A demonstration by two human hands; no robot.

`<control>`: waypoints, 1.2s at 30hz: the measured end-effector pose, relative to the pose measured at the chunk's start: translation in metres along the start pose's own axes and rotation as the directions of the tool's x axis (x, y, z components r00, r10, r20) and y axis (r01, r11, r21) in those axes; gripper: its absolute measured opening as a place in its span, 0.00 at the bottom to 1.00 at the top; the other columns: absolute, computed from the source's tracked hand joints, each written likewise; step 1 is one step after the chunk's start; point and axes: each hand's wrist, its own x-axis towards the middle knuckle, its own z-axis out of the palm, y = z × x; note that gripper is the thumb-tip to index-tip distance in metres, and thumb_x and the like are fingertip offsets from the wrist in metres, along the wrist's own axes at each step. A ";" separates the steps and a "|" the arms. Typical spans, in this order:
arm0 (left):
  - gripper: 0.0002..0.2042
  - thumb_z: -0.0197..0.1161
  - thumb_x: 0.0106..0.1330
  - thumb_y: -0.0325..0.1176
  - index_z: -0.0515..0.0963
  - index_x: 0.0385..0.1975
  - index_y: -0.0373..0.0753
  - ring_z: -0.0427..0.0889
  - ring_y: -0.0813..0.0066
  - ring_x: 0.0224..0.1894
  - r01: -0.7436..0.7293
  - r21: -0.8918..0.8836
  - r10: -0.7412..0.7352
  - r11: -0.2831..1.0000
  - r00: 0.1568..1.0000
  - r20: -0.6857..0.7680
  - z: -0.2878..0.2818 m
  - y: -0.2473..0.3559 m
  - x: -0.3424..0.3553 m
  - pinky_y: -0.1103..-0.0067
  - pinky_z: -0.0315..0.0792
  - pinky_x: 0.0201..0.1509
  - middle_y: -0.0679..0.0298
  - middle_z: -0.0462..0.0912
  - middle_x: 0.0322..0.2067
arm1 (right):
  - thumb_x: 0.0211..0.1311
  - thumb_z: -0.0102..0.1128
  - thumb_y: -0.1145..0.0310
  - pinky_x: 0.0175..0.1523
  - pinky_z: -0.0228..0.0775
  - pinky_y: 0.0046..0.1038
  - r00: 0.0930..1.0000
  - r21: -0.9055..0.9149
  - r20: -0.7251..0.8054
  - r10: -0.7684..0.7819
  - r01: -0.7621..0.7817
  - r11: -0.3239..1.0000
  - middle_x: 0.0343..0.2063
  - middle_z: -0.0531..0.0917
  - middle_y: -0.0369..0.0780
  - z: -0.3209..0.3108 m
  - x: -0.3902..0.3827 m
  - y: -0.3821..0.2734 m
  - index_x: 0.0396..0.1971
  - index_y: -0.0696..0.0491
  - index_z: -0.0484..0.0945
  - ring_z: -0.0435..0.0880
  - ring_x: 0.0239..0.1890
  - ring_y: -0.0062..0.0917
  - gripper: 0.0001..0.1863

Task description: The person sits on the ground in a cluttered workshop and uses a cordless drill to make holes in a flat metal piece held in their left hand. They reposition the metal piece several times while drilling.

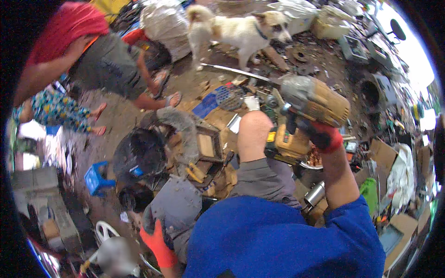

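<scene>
In my right hand, gloved in red and black, is a yellow cordless impact driver with a grey nose. My fingers wrap round its handle, and its battery sits over my knee. A long thin silver bit points from the nose to the far left. My left hand, in a red and dark glove, grips the near left edge of a flat grey panel. The panel lies tilted against my left leg. Beyond it are a screwdriver and a wooden-framed box.
A white dog stands at the far side. Two people are at the left, one in grey shorts. A black tub and blue stool stand to the left. Scrap and a silver cylinder lie at the right.
</scene>
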 end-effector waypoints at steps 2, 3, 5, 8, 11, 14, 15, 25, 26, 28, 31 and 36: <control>0.24 0.66 0.54 0.28 0.71 0.52 0.31 0.75 0.68 0.46 -0.070 0.054 0.068 0.996 0.997 0.035 -0.004 -0.021 0.007 0.73 0.68 0.53 0.56 0.74 0.49 | 0.54 0.64 0.69 0.52 0.71 0.32 1.000 -0.054 0.013 0.009 -0.008 0.999 0.50 0.76 0.40 0.001 -0.003 0.005 0.55 0.54 0.68 0.75 0.50 0.30 0.28; 0.24 0.67 0.54 0.28 0.71 0.52 0.31 0.75 0.69 0.47 -0.059 -0.068 0.068 0.996 0.989 0.130 -0.010 -0.012 0.004 0.73 0.68 0.54 0.57 0.75 0.48 | 0.54 0.64 0.69 0.52 0.72 0.32 0.999 -0.051 0.028 0.031 -0.029 0.998 0.50 0.76 0.40 0.007 -0.006 0.007 0.56 0.54 0.67 0.75 0.50 0.31 0.28; 0.24 0.68 0.55 0.29 0.71 0.52 0.32 0.75 0.69 0.47 0.019 -0.270 0.041 0.963 0.976 0.213 -0.013 -0.010 0.001 0.74 0.67 0.54 0.59 0.76 0.47 | 0.54 0.63 0.69 0.52 0.72 0.32 0.996 -0.028 0.041 0.085 -0.084 0.996 0.50 0.76 0.42 0.021 -0.012 0.006 0.56 0.55 0.66 0.76 0.50 0.32 0.28; 0.22 0.65 0.57 0.28 0.71 0.52 0.32 0.75 0.70 0.48 0.215 -0.509 -0.143 0.833 0.974 0.176 -0.011 0.012 -0.014 0.75 0.67 0.54 0.60 0.77 0.46 | 0.55 0.63 0.68 0.52 0.73 0.33 0.979 0.078 0.068 0.194 -0.199 0.977 0.50 0.76 0.44 0.039 -0.026 -0.006 0.57 0.55 0.65 0.76 0.50 0.35 0.29; 0.20 0.62 0.59 0.27 0.70 0.52 0.31 0.75 0.71 0.48 0.114 -0.518 -0.016 0.848 0.982 0.190 -0.019 0.015 -0.014 0.76 0.68 0.53 0.59 0.77 0.46 | 0.55 0.62 0.68 0.52 0.74 0.34 0.932 0.249 0.174 0.319 -0.355 0.901 0.50 0.75 0.46 0.072 -0.037 -0.022 0.58 0.55 0.63 0.76 0.50 0.37 0.30; 0.20 0.62 0.59 0.28 0.69 0.51 0.32 0.75 0.72 0.48 0.231 -0.660 0.013 0.715 0.939 0.342 -0.024 0.018 -0.009 0.77 0.69 0.53 0.59 0.76 0.47 | 0.55 0.62 0.68 0.52 0.75 0.35 0.849 0.353 0.317 0.424 -0.520 0.778 0.50 0.75 0.49 0.109 -0.046 -0.030 0.59 0.55 0.62 0.77 0.50 0.40 0.31; 0.20 0.63 0.59 0.29 0.69 0.51 0.32 0.75 0.72 0.48 0.315 -0.731 0.036 0.605 0.907 0.420 -0.022 0.017 -0.010 0.78 0.69 0.53 0.60 0.76 0.47 | 0.55 0.61 0.67 0.52 0.75 0.35 0.824 0.365 0.351 0.444 -0.558 0.746 0.50 0.75 0.49 0.122 -0.049 -0.029 0.59 0.55 0.62 0.77 0.50 0.40 0.31; 0.24 0.60 0.55 0.26 0.65 0.54 0.33 0.75 0.68 0.49 0.461 -0.746 0.054 0.481 0.833 0.550 -0.018 -0.020 -0.020 0.72 0.72 0.52 0.57 0.75 0.48 | 0.52 0.65 0.65 0.58 0.70 0.34 0.856 -0.075 0.308 0.416 -0.414 0.907 0.55 0.71 0.45 0.183 -0.070 -0.009 0.63 0.58 0.58 0.74 0.56 0.32 0.39; 0.26 0.61 0.55 0.29 0.65 0.54 0.32 0.74 0.68 0.51 0.451 -0.730 0.051 0.514 0.833 0.551 -0.021 -0.020 -0.020 0.72 0.70 0.55 0.57 0.74 0.49 | 0.52 0.66 0.65 0.58 0.69 0.33 0.845 -0.094 0.309 0.436 -0.429 0.898 0.56 0.71 0.44 0.182 -0.071 -0.006 0.63 0.58 0.57 0.73 0.56 0.30 0.40; 0.28 0.63 0.54 0.32 0.64 0.55 0.31 0.73 0.68 0.53 0.453 -0.701 0.039 0.551 0.825 0.564 -0.026 -0.023 -0.020 0.73 0.67 0.57 0.57 0.73 0.51 | 0.55 0.62 0.64 0.59 0.69 0.35 0.829 -0.113 0.285 0.480 -0.469 0.876 0.57 0.70 0.45 0.181 -0.071 -0.001 0.63 0.58 0.57 0.72 0.57 0.31 0.37; 0.31 0.66 0.53 0.34 0.64 0.57 0.32 0.72 0.68 0.54 0.372 -0.700 0.094 0.609 0.843 0.530 -0.028 -0.024 -0.019 0.74 0.67 0.58 0.58 0.73 0.52 | 0.62 0.52 0.59 0.60 0.68 0.37 0.805 0.144 0.348 0.481 -0.553 0.821 0.59 0.68 0.46 0.172 -0.074 0.009 0.63 0.58 0.57 0.72 0.58 0.34 0.32; 0.32 0.68 0.52 0.35 0.65 0.58 0.32 0.72 0.68 0.54 0.260 -0.741 0.217 0.619 0.850 0.480 -0.032 -0.019 -0.016 0.74 0.66 0.58 0.59 0.73 0.52 | 0.57 0.59 0.58 0.58 0.70 0.36 0.844 0.141 0.292 0.450 -0.503 0.853 0.55 0.71 0.46 0.192 -0.071 0.001 0.62 0.59 0.58 0.74 0.55 0.32 0.36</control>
